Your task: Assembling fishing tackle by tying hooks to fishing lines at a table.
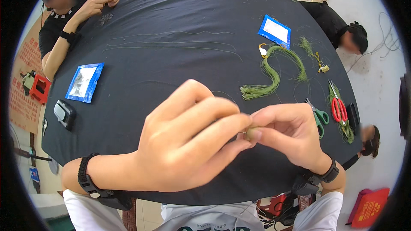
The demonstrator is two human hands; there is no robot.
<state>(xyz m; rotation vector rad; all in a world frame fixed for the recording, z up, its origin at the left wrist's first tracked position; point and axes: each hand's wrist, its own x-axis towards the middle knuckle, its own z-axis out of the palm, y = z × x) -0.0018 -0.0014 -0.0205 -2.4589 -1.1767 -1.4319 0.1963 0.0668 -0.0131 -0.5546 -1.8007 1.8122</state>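
Observation:
Over the near part of the table, my left hand and my right hand meet at their fingertips. Both are closed in a pinch around the same spot. Whatever sits between the fingertips is too small and too covered to name. A thin strand curves out behind my left fingers; whether it runs into my grip is hidden. Beyond my right hand lies a bundle of green cords with a white tag. Three loose thin cords stretch across the middle of the dark cloth.
Green-handled scissors and red-handled scissors lie at the right, the latter over more green cord. Blue-edged packets rest right and left. A black-and-silver device sits at the left edge. A co-worker works at far left.

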